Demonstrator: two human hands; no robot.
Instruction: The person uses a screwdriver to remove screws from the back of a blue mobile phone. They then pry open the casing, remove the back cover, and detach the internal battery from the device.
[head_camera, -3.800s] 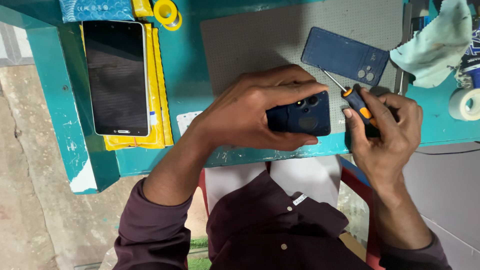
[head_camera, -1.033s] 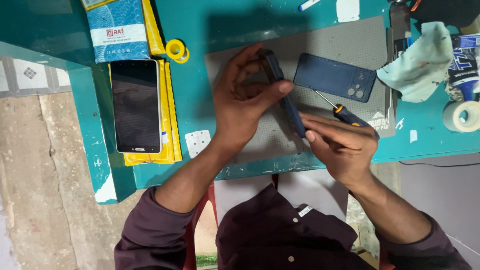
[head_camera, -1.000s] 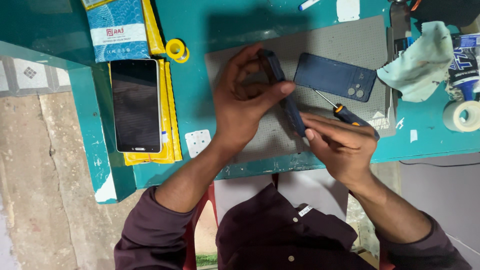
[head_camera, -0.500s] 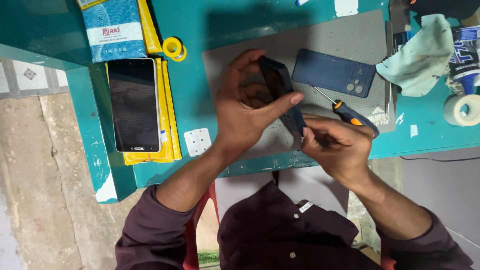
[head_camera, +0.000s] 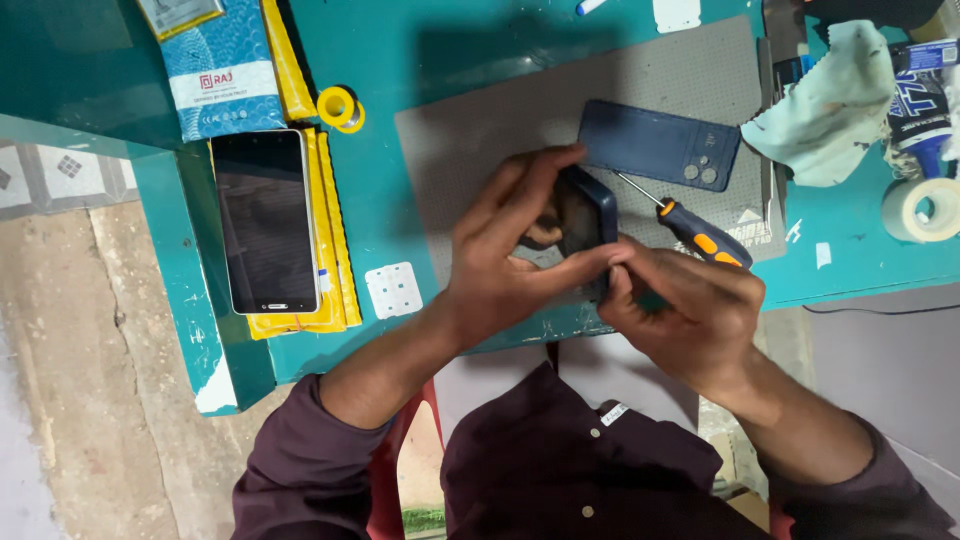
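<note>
A person seated at a teal workbench, seen from above, holds a dark blue phone body on edge above a grey work mat. The left hand curls around the phone, fingers over its upper end and thumb along its lower side, so the hand is closed firmly on it. The right hand meets the phone's lower corner with its fingertips pinched there; whether it grips something small is hidden by the fingers. A screwdriver with a black and orange handle lies on the mat just beside the right hand, touching neither hand. Beyond it rests the phone's blue back cover, lying flat. Well apart to the left, a second phone lies screen up on yellow packets, near a small yellow reel. A pale cloth and a roll of tape sit at the right. The phone is tilted near the bench edge, so a slackened grip could let it slip toward the lap or floor; any tiny part pinched at the corner could likewise drop out of reach.
</note>
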